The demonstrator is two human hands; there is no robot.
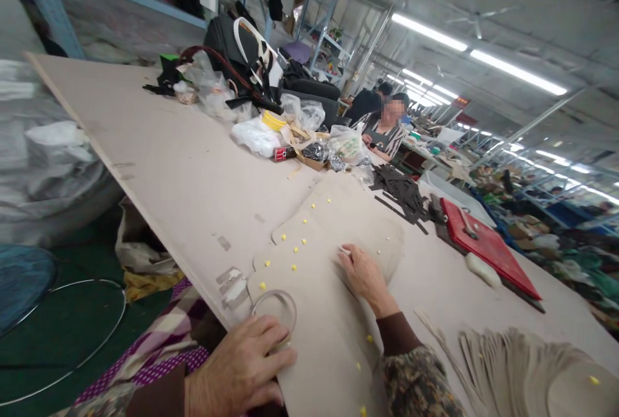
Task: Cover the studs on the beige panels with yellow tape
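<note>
Pressing beige panel (329, 333): L hand (236, 368) (atop tape roll (275, 292)) & R hand (363, 275), both flat, gripping nothing.

A red board (488, 246) lies on the right side of the pale table (169, 165), a pale oblong lump (483, 270) just beside its near edge and a heap of dark strips (401, 191) at its far end. Farther along, clear plastic bags (256, 135) crowd round a yellow-lidded tub (274, 120), with a black bag (232, 43) behind them. A person in a striped top (384, 136) sits beyond. Thin beige strips (507, 352) fan out at lower right
</note>
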